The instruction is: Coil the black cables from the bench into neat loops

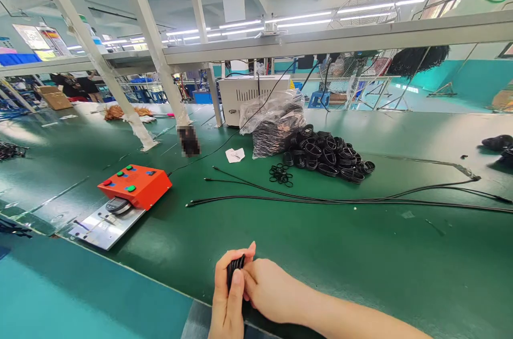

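Both my hands meet at the near edge of the green bench. My left hand (227, 296) pinches a small black coiled cable bundle (234, 268) between thumb and fingers. My right hand (267, 290) closes on the same bundle from the right side. Farther out on the bench lie several long black cables (320, 199) stretched out straight, a heap of finished black cable coils (326, 155), and a small cluster of black rubber bands (281, 174).
An orange control box (135, 185) with coloured buttons sits on a metal plate (102, 224) at the left. A clear bag of black coils (274, 123) and a white machine (248, 96) stand at the back. White frame posts (148, 34) rise from the bench.
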The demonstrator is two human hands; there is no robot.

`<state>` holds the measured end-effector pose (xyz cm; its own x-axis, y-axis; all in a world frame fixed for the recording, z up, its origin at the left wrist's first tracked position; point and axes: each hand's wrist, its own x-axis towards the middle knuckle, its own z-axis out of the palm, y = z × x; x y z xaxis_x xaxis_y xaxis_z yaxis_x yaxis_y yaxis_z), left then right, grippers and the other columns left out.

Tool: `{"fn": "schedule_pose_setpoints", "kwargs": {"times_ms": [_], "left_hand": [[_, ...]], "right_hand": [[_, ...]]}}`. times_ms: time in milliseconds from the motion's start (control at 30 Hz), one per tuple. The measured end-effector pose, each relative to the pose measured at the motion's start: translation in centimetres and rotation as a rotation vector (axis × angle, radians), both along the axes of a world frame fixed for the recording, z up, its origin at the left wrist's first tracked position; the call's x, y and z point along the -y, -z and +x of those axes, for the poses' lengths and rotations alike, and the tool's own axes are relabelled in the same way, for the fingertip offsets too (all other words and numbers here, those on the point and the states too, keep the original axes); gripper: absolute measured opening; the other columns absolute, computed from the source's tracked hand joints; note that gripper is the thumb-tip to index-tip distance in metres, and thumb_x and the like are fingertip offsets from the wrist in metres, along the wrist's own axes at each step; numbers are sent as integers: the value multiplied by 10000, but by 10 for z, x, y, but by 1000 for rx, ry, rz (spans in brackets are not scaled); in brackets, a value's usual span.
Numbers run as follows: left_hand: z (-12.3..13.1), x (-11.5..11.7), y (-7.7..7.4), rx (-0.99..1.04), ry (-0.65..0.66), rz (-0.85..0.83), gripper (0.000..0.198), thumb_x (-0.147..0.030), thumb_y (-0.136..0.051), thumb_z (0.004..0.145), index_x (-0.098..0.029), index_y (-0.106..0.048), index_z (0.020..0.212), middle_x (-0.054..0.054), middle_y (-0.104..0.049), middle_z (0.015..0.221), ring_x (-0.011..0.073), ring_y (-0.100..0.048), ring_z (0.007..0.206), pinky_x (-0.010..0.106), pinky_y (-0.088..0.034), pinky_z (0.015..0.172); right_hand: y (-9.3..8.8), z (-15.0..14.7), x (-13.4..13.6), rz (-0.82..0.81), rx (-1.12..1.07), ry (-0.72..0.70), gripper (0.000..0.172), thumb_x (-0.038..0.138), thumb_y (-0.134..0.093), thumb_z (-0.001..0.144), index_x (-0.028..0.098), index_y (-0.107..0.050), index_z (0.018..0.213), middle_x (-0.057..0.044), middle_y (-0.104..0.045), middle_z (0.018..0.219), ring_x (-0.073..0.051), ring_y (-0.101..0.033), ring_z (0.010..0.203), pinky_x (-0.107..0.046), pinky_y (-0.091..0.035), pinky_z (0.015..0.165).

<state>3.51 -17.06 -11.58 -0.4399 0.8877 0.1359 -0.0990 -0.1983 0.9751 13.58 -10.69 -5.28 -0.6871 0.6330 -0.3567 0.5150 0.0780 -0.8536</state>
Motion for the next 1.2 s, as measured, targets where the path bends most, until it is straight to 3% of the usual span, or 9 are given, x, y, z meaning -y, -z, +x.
{"fn": "schedule_pose_setpoints", "kwargs": {"times_ms": [167, 333, 500, 633, 767, 900, 1033, 1133, 1200], "left_hand": [[-2, -1, -12, -121, -19, -84, 455, -560, -495, 880, -242, -563, 1198, 73, -691, 1054, 255, -631, 1022, 382, -442, 951], [-11, 1, -20, -168, 120, -167, 678, -567, -496, 879, -254, -339, 1459, 32, -688, 838, 170, -605, 625, 286, -510, 638], [-19, 7, -16, -125, 354, -110, 908, -624, -479, 864, -237, 2, 1531, -25, -639, 620, 140, -503, 460, 251, -444, 485], [-27, 5, -18, -129, 448, -172, 934, -508, -637, 815, -231, -99, 1527, -11, -658, 642, 143, -537, 464, 237, -432, 441], [-24, -6, -23, -173, 380, -197, 600, -166, -707, 699, -245, -561, 1276, 68, -740, 977, 214, -688, 746, 302, -551, 671], [-12, -26, -19, -394, 172, -204, 559, -51, -608, 608, -222, -633, 1141, 45, -780, 873, 267, -721, 793, 329, -549, 704], [-6, -52, -17, -690, 188, -354, 346, -52, -570, 642, -207, -687, 928, 45, -790, 811, 252, -724, 788, 293, -518, 724], [-9, -66, -16, -728, 176, -362, 259, -45, -534, 672, -201, -693, 806, 61, -784, 778, 246, -721, 781, 262, -493, 677], [-13, -71, -14, -730, 169, -351, 275, -27, -515, 663, -206, -692, 771, 50, -778, 762, 239, -720, 784, 250, -485, 679]], "right_hand": [[-9, 6, 9, 679, 346, -95, 332, 286, -359, 945, 186, -575, 714, -60, -661, 685, -189, -585, 565, -269, -269, 508], [-26, 16, 4, 907, 444, -55, 246, 304, -422, 946, 187, -568, 787, -50, -658, 666, -199, -603, 582, -278, -250, 521], [-18, 15, -8, 1121, 252, -274, 56, 208, -573, 856, 175, -529, 842, -27, -658, 740, -165, -565, 585, -284, -261, 556], [-1, 10, -13, 1257, 230, -297, 84, 122, -518, 854, 177, -493, 794, -28, -619, 688, -166, -538, 561, -303, -266, 563], [10, 7, -13, 1350, 262, -243, 118, 52, -514, 795, 166, -496, 820, -27, -592, 676, -169, -533, 554, -310, -299, 570], [16, 5, -15, 1425, 280, -125, 137, 55, -522, 782, 172, -487, 844, -17, -569, 662, -181, -544, 569, -325, -360, 628], [20, 6, -22, 1432, 313, -84, 162, 28, -494, 797, 183, -485, 845, -22, -578, 685, -184, -560, 593, -331, -391, 663], [13, 14, -29, 1243, 345, -83, 170, 44, -536, 790, 182, -506, 884, -35, -616, 753, -195, -595, 656, -324, -418, 685], [4, 24, -38, 941, 232, -96, 265, 104, -609, 785, 190, -509, 1015, -26, -643, 854, -176, -614, 692, -280, -435, 654]]}}
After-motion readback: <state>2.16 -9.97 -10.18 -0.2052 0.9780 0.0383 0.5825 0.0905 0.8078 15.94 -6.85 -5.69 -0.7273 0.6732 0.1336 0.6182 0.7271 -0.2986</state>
